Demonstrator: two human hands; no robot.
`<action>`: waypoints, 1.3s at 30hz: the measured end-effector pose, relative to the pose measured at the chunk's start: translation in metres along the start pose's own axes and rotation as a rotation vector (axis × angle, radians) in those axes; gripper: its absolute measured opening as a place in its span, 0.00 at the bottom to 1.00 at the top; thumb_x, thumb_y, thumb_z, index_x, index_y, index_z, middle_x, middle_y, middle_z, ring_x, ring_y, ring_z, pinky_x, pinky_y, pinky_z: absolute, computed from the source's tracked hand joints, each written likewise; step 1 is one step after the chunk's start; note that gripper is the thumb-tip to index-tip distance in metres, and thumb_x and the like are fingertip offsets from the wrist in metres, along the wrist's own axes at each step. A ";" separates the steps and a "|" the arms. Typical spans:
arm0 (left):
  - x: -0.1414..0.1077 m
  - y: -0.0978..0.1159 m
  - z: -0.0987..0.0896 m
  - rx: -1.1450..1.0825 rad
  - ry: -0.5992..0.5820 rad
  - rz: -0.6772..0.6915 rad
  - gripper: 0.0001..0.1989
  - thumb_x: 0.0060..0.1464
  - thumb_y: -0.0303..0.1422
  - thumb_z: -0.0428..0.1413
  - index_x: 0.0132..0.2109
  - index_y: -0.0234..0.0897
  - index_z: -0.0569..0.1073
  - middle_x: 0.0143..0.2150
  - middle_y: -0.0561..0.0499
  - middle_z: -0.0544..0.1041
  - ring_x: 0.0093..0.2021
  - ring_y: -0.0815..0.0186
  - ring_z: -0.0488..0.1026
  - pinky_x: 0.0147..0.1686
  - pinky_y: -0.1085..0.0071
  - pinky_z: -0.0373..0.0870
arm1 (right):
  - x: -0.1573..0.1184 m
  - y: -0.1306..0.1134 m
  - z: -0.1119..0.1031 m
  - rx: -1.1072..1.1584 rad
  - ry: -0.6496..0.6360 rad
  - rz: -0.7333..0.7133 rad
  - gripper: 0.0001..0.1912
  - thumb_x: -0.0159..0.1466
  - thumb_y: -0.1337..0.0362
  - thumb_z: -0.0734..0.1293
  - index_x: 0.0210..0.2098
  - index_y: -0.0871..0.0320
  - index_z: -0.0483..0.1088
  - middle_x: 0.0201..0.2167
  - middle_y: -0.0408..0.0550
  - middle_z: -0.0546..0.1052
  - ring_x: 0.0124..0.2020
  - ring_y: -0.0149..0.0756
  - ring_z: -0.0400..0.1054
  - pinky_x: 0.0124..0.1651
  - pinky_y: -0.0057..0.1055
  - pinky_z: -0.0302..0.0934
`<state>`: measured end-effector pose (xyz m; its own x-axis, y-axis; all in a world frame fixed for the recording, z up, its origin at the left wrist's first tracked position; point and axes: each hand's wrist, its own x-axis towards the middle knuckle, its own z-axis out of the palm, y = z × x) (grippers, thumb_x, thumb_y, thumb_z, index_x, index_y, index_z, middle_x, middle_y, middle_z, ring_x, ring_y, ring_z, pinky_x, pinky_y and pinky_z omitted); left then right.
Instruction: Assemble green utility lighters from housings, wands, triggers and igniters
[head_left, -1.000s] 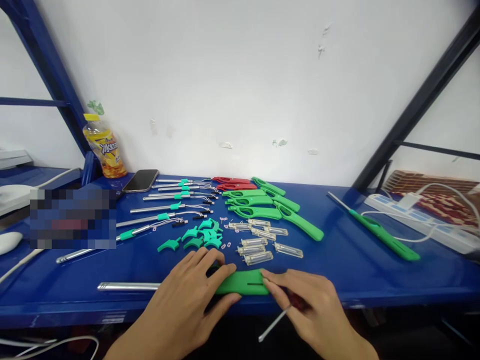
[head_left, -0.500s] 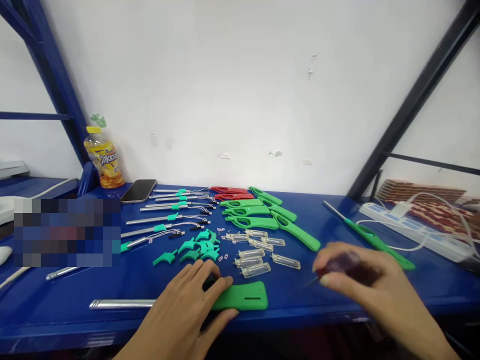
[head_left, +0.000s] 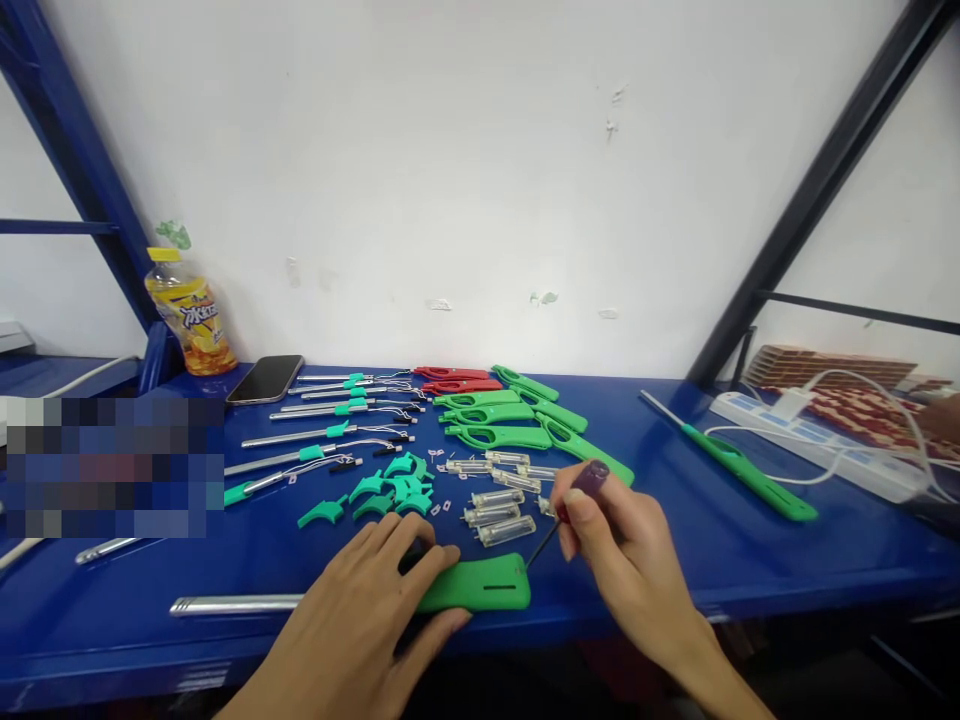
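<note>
My left hand [head_left: 367, 610] is wrapped over a green long-nosed gas lighter [head_left: 480, 585] that lies near the table's front edge. Its metal tube [head_left: 232, 604] points left, and the hand hides its middle. In my right hand [head_left: 626, 555] is a small screwdriver [head_left: 595, 477] with a dark purple handle. Its thin shaft slants down to the butt end of the green lighter; whether the tip touches, I cannot tell. Just behind the lighter lie several clear fuel tanks [head_left: 506, 530] and a heap of teal triggers [head_left: 401, 487].
Metal tubes with wires [head_left: 300, 441], green handle shells [head_left: 499, 436] and red ones [head_left: 461, 385] lie farther back. A phone [head_left: 265, 380] and a drink bottle [head_left: 191, 315] stand left. Right are a whole green lighter [head_left: 750, 475] and a white power strip [head_left: 825, 450].
My right hand has moved left with the screwdriver, bringing its shaft to the lighter's butt end. My left hand keeps its hold. The camera view has shifted slightly.
</note>
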<state>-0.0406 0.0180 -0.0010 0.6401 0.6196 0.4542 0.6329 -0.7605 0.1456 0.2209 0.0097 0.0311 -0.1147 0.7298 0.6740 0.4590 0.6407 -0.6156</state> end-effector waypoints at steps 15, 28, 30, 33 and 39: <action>-0.001 0.000 0.000 -0.022 -0.027 -0.015 0.15 0.70 0.37 0.58 0.61 0.43 0.73 0.52 0.45 0.76 0.50 0.48 0.77 0.46 0.47 0.79 | -0.001 -0.006 0.000 0.036 -0.021 0.014 0.12 0.79 0.61 0.61 0.38 0.53 0.70 0.21 0.33 0.70 0.20 0.25 0.64 0.26 0.22 0.57; -0.001 0.000 -0.001 -0.001 -0.016 -0.009 0.15 0.70 0.37 0.59 0.61 0.45 0.73 0.52 0.46 0.77 0.50 0.51 0.77 0.47 0.53 0.80 | 0.004 -0.018 0.000 -0.099 0.055 0.106 0.15 0.74 0.60 0.68 0.31 0.56 0.73 0.27 0.41 0.77 0.27 0.31 0.73 0.31 0.25 0.67; -0.001 0.000 -0.001 0.001 -0.014 -0.007 0.16 0.70 0.37 0.59 0.61 0.44 0.72 0.53 0.46 0.76 0.50 0.50 0.78 0.47 0.52 0.80 | 0.003 -0.017 0.006 -0.105 0.090 0.053 0.08 0.73 0.61 0.70 0.36 0.55 0.76 0.29 0.40 0.79 0.25 0.29 0.73 0.30 0.25 0.68; 0.000 0.001 -0.002 0.007 -0.026 -0.006 0.16 0.70 0.37 0.59 0.62 0.43 0.72 0.53 0.45 0.76 0.51 0.49 0.78 0.47 0.49 0.80 | 0.000 -0.012 0.016 -0.135 0.157 -0.071 0.16 0.71 0.64 0.73 0.57 0.50 0.74 0.40 0.41 0.85 0.24 0.28 0.74 0.31 0.25 0.72; 0.001 0.002 -0.003 -0.003 -0.031 -0.010 0.16 0.70 0.36 0.59 0.62 0.43 0.72 0.53 0.44 0.76 0.50 0.48 0.77 0.47 0.47 0.80 | -0.001 -0.014 0.019 -0.146 0.148 -0.147 0.21 0.72 0.66 0.72 0.62 0.45 0.72 0.47 0.42 0.86 0.26 0.30 0.77 0.33 0.28 0.75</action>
<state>-0.0400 0.0160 0.0020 0.6471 0.6327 0.4255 0.6379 -0.7549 0.1525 0.1979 0.0046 0.0315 -0.0639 0.5814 0.8111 0.5708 0.6880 -0.4482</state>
